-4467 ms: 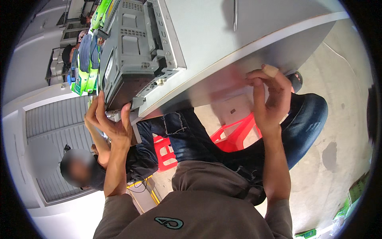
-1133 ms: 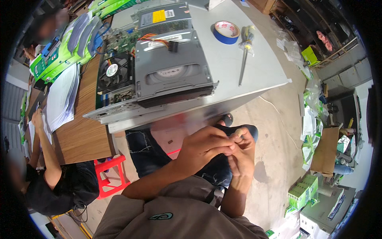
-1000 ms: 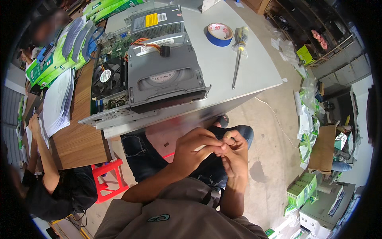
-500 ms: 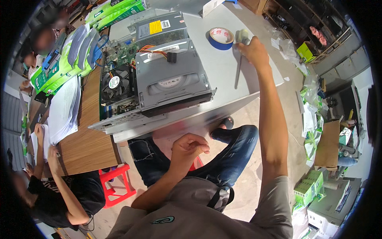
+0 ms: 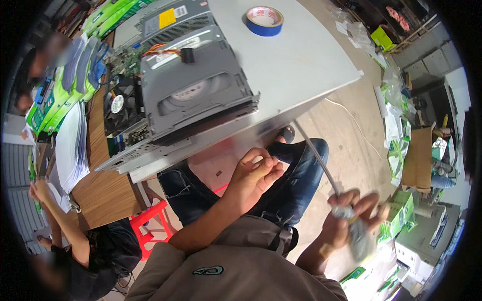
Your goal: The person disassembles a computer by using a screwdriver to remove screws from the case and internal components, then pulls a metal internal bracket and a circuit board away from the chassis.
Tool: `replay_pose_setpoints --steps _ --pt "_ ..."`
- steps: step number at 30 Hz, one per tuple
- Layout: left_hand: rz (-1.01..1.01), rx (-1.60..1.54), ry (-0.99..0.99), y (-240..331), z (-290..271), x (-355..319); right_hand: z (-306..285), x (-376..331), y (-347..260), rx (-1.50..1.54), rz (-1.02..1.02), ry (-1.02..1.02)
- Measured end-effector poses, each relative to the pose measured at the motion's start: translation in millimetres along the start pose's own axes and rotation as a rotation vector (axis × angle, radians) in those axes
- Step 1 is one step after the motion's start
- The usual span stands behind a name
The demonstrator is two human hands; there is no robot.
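My right hand [image 5: 351,220] is shut on a screwdriver [image 5: 317,158], held low at my right side. Its blurred handle is in my fist and its long thin shaft points up toward the edge of the grey table [image 5: 306,65]. My left hand [image 5: 253,173] hovers over my lap just under the table edge, fingertips pinched together; whether something small sits between them is unclear. On the table stands an open computer case with a grey optical drive [image 5: 196,95] on top and a black fan [image 5: 118,105] beside it. A blue tape roll [image 5: 264,21] lies at the far side.
A wooden table [image 5: 100,188] with stacked papers and green boxes [image 5: 55,100] adjoins on the left. Another person [image 5: 90,251] sits low at the lower left beside a red stool [image 5: 145,226]. A cardboard box [image 5: 416,160] and green packages litter the floor on the right.
My right hand reached up onto the table, took the screwdriver lying by the tape roll and brought it down to my right side. My left hand stayed pinched over my lap.
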State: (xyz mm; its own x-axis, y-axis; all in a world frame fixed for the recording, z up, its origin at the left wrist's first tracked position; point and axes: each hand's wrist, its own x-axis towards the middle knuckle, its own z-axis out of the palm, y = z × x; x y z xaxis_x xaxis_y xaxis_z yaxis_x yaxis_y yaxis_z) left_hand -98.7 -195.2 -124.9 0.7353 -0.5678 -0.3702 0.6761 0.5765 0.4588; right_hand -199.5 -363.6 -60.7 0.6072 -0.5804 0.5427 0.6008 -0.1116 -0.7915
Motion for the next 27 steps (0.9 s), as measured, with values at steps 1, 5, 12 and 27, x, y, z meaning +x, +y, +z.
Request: replay_pose_setpoints --steps 1,5,12,27 --pt "0.000 -0.076 -0.025 -2.5 2.6 2.7 3.6 -9.9 -8.0 -0.046 -0.045 -0.001" --pt "0.048 -0.224 -0.056 -4.3 16.6 6.3 1.1 -27.0 -30.4 0.092 0.064 -0.070" --pt "0.127 -0.156 -0.015 -3.2 28.7 10.3 -16.1 -39.3 -32.6 0.132 0.063 -0.207" --pt "0.152 -0.128 0.019 -7.5 21.6 11.3 2.9 -46.2 -22.2 0.159 0.128 0.016"
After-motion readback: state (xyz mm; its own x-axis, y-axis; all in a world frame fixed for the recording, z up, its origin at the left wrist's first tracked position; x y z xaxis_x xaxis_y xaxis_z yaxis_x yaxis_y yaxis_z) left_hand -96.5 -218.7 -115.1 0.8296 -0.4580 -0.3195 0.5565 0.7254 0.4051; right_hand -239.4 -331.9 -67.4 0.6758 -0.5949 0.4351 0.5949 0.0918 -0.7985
